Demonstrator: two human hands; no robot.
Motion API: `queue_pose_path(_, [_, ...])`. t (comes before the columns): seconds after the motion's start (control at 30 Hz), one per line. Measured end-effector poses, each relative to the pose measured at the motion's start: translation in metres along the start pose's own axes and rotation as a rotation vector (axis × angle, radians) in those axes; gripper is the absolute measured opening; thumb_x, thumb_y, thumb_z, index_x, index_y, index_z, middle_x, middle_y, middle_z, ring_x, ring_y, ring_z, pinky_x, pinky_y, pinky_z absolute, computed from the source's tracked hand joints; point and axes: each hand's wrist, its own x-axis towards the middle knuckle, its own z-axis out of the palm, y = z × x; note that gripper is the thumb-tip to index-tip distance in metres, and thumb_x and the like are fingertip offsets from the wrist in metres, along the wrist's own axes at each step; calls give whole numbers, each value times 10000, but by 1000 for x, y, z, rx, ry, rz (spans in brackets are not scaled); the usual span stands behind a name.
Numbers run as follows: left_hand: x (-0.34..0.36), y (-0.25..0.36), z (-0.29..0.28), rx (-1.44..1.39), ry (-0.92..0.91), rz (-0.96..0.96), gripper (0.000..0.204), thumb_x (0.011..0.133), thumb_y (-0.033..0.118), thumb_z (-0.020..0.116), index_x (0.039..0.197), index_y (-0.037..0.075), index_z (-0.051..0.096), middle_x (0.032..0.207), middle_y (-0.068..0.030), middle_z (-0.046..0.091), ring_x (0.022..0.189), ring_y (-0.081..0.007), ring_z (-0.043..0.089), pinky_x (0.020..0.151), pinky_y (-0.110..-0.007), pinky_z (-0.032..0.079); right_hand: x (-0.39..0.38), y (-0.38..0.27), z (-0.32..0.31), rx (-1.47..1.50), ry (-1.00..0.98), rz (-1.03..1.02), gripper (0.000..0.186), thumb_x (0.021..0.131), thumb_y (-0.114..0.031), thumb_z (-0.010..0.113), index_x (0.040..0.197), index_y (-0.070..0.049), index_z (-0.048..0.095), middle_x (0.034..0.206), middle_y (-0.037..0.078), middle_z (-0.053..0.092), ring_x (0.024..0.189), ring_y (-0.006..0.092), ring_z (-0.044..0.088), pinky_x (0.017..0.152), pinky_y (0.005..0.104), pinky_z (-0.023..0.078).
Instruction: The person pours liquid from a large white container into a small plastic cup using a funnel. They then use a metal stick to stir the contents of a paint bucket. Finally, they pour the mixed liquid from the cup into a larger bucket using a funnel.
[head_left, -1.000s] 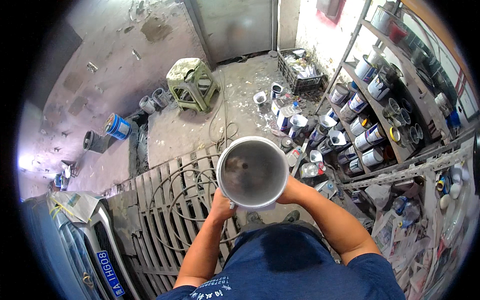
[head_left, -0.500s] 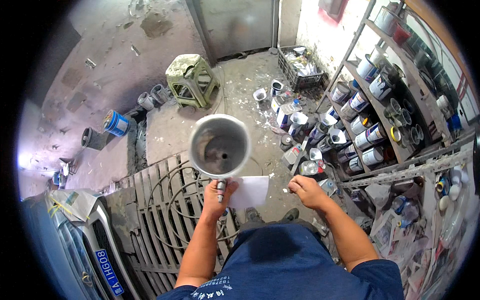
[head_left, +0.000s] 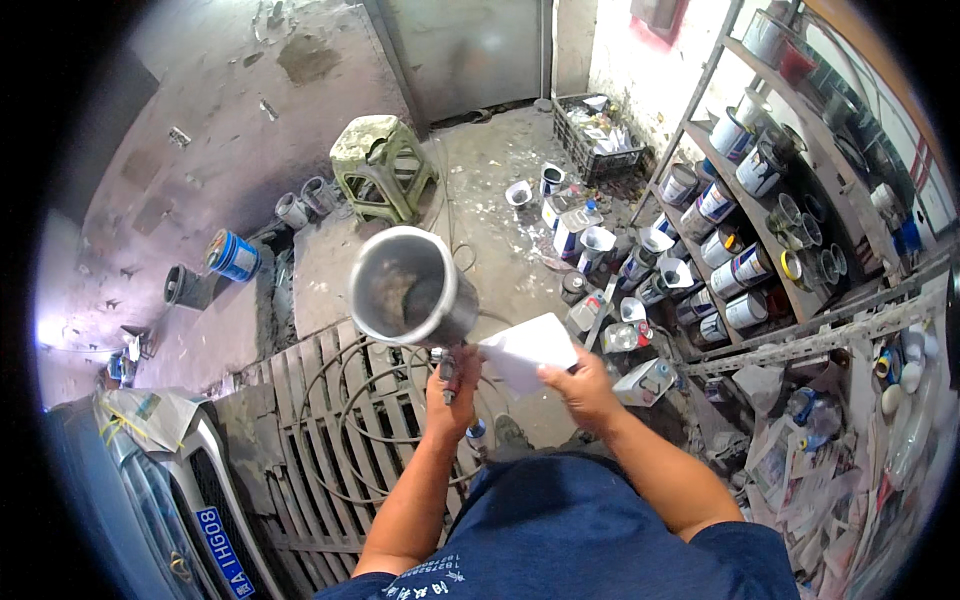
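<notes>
My left hand [head_left: 452,392] is closed around a paint spray gun [head_left: 449,375], below its large grey cup [head_left: 458,297]. The cup's round mouth is open and leans to the left; its inside looks greyish brown and stained. To the right of the cup, my right hand [head_left: 585,393] grips a white piece of paper [head_left: 530,352] by its lower right edge, thumb on top. That paper looks folded, with a pointed left corner close to my left fingers. Whether those fingers still touch it I cannot tell.
Paint cans [head_left: 738,270] crowd a metal shelf [head_left: 800,90] on the right, with bottles and cups on the floor beside it. A green stool [head_left: 385,165] stands ahead. A coiled hose [head_left: 330,440] lies over a slatted grate [head_left: 300,480]. A car front [head_left: 205,470] is at lower left.
My right hand has moved left and taken hold of the paper, which has swung up and right. The spray gun cup has tilted and shifted left in my left hand.
</notes>
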Motion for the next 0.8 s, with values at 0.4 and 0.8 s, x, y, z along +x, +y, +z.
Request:
queue_pose_path(0.4, [-13,-71,-6,216,-177,135,164,860,108,649,997,22,620,887,-76,629,770,-168,567,731,-294,462,-34,-176,31,-1092,-361,-1158,178,736,-56,689,871,-73,573,944,71,632,941,225,616,852,360,476])
queue_pose_path(0.8, [0,-105,1,209,-339,70,201,896,152,621,1053,26,627,897,-72,651,791,-164,591,707,-297,476,-34,-160,58,-1212,-299,-1130,363,783,-306,706,1029,-71,579,1035,114,621,1056,280,573,993,448,409])
